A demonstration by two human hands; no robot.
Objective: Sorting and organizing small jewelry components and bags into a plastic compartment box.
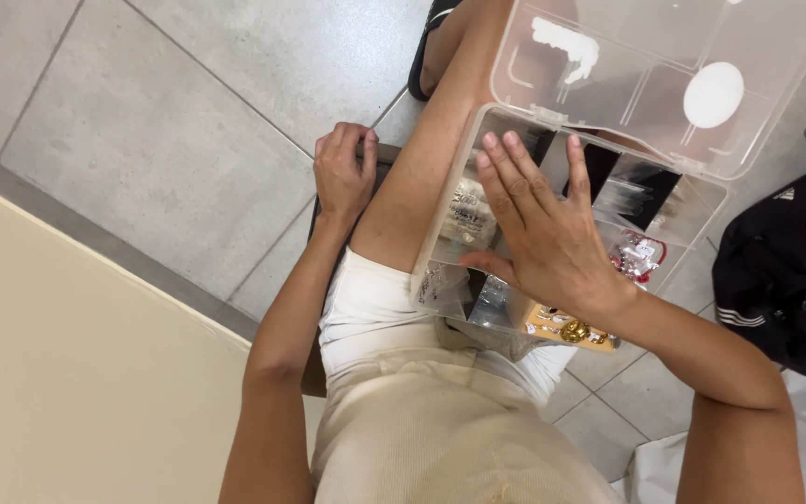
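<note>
Clear box (pixel 440 233) rests on lap, lid (pixel 664 84) open. Right hand (pixel 543 233) flat inside, fingers spread, gripping nothing. Left hand (pixel 344 173) curled on seat edge. Box looks light, stiff, slippery; hold by side walls.

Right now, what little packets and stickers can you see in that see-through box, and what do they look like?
Clear bag with pale print: left side of the clear box, beside the right hand.
Red and white packet: right of that hand, small and crinkly.
Tan card with gold pieces: near edge, flat, under the wrist.
White round sticker: on the open lid, oval.
White strip label: lid, upper left, ragged.
</note>
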